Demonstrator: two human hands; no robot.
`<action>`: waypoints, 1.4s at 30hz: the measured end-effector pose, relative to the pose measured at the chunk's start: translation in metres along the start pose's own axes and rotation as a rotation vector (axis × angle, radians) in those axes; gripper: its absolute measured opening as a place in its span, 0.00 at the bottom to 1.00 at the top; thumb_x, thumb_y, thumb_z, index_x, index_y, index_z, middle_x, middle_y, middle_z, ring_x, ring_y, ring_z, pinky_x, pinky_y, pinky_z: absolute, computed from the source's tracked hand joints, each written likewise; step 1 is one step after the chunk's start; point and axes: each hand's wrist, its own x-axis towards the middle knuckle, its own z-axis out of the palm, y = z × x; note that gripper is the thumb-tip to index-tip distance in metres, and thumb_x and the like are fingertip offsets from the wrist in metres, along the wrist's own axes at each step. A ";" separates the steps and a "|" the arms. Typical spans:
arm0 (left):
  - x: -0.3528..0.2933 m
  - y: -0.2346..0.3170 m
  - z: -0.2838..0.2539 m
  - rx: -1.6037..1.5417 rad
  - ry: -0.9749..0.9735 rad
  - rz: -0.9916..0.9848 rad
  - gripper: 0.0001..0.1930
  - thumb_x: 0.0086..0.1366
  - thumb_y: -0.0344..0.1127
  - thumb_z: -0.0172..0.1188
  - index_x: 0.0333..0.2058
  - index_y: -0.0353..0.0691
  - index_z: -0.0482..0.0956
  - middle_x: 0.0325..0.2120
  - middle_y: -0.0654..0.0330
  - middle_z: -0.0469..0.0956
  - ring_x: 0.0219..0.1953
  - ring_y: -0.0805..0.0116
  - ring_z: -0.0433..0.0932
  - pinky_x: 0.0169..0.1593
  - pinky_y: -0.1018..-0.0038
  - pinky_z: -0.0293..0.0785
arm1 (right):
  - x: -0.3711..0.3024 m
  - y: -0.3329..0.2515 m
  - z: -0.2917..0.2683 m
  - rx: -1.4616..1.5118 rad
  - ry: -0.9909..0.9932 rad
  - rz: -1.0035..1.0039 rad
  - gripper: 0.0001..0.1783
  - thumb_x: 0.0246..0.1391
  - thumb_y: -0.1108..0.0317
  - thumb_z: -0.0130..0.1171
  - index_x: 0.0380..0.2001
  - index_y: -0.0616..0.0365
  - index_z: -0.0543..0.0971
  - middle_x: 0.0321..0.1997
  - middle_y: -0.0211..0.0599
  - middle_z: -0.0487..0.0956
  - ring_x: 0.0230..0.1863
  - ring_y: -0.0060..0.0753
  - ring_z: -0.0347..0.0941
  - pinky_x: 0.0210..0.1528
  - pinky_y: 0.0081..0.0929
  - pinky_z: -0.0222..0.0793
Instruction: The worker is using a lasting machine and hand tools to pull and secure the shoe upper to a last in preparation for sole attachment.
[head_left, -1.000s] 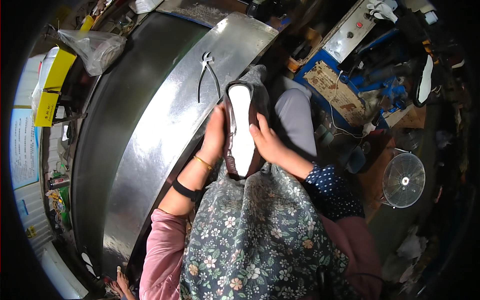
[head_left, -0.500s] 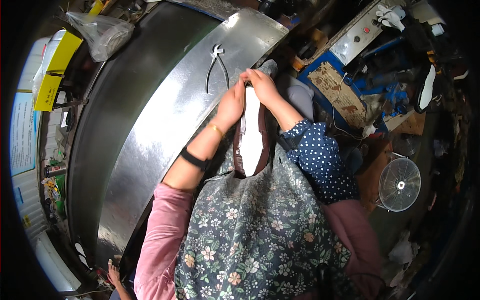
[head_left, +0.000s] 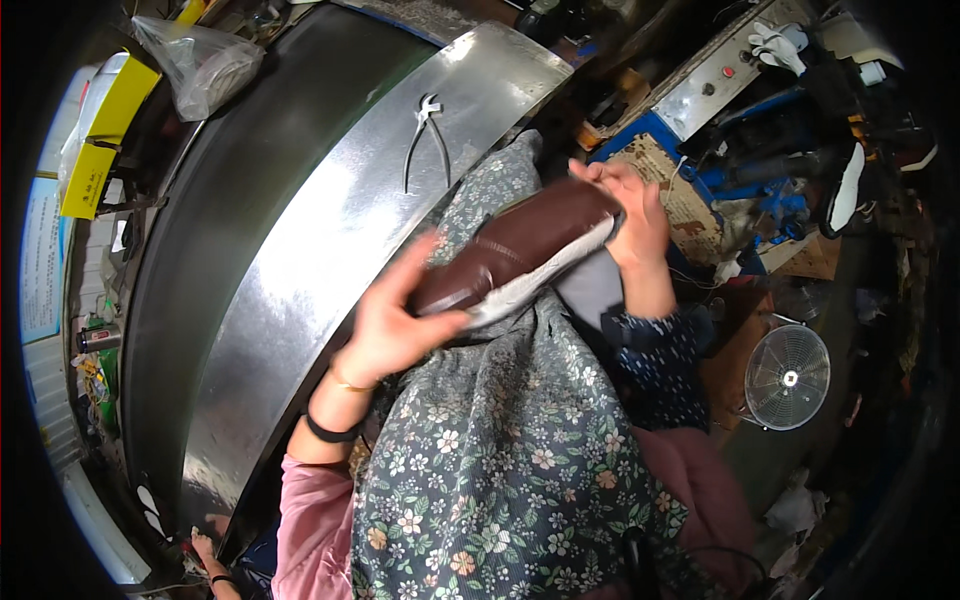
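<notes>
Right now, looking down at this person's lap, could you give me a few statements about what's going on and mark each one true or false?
1. Both hands hold the brown shoe. True: left hand at one end, right hand at the other.
2. The pliers are in the right hand. False: they lie on the curved metal counter.
3. A white fan stands on the floor at the right. True.
4. The shoe rests on the metal counter. False: it is held over the floral apron.
</notes>
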 end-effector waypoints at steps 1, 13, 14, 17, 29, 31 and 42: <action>0.002 0.002 -0.011 -0.323 0.080 -0.004 0.52 0.46 0.36 0.76 0.67 0.40 0.53 0.54 0.45 0.72 0.54 0.60 0.75 0.60 0.64 0.68 | -0.019 -0.006 -0.002 -0.202 0.081 0.000 0.25 0.63 0.49 0.50 0.45 0.62 0.75 0.48 0.42 0.76 0.58 0.40 0.67 0.64 0.38 0.61; 0.125 -0.076 0.083 -1.141 -0.136 -0.390 0.19 0.68 0.47 0.54 0.47 0.38 0.76 0.39 0.55 0.82 0.38 0.64 0.82 0.46 0.67 0.79 | -0.072 0.052 0.023 -1.264 0.239 0.137 0.23 0.55 0.61 0.62 0.48 0.66 0.72 0.39 0.51 0.80 0.42 0.45 0.79 0.44 0.33 0.73; 0.124 -0.081 0.084 -1.132 -0.143 -0.384 0.20 0.68 0.48 0.53 0.48 0.38 0.75 0.40 0.55 0.81 0.39 0.64 0.82 0.47 0.67 0.79 | -0.071 0.052 0.019 -1.247 0.224 0.223 0.23 0.57 0.63 0.61 0.48 0.69 0.73 0.41 0.53 0.80 0.43 0.41 0.79 0.44 0.30 0.73; 0.121 -0.084 0.087 -1.134 -0.161 -0.355 0.21 0.69 0.49 0.51 0.50 0.38 0.74 0.43 0.55 0.81 0.41 0.63 0.81 0.48 0.66 0.78 | -0.065 0.058 -0.004 -1.234 0.209 0.205 0.23 0.57 0.59 0.60 0.46 0.71 0.75 0.40 0.56 0.81 0.42 0.44 0.80 0.44 0.31 0.73; 0.125 -0.087 0.086 -0.965 -0.166 -0.374 0.21 0.69 0.47 0.53 0.48 0.32 0.73 0.39 0.53 0.81 0.38 0.66 0.82 0.43 0.71 0.80 | -0.051 0.053 0.009 -1.626 0.153 0.179 0.14 0.47 0.73 0.55 0.37 0.69 0.77 0.29 0.59 0.78 0.34 0.58 0.77 0.37 0.43 0.73; 0.127 -0.088 0.085 -0.983 -0.185 -0.349 0.21 0.69 0.46 0.53 0.48 0.31 0.73 0.39 0.53 0.81 0.37 0.66 0.82 0.42 0.71 0.80 | -0.043 0.050 0.011 -1.481 0.169 0.012 0.15 0.46 0.76 0.54 0.40 0.69 0.77 0.30 0.57 0.79 0.34 0.57 0.77 0.37 0.42 0.74; 0.125 -0.094 0.078 -1.002 -0.195 -0.353 0.19 0.68 0.41 0.51 0.47 0.30 0.73 0.39 0.52 0.81 0.39 0.64 0.82 0.45 0.68 0.81 | -0.039 0.047 0.025 -1.565 0.079 -0.074 0.14 0.48 0.77 0.54 0.40 0.54 0.77 0.27 0.50 0.79 0.30 0.53 0.78 0.32 0.44 0.74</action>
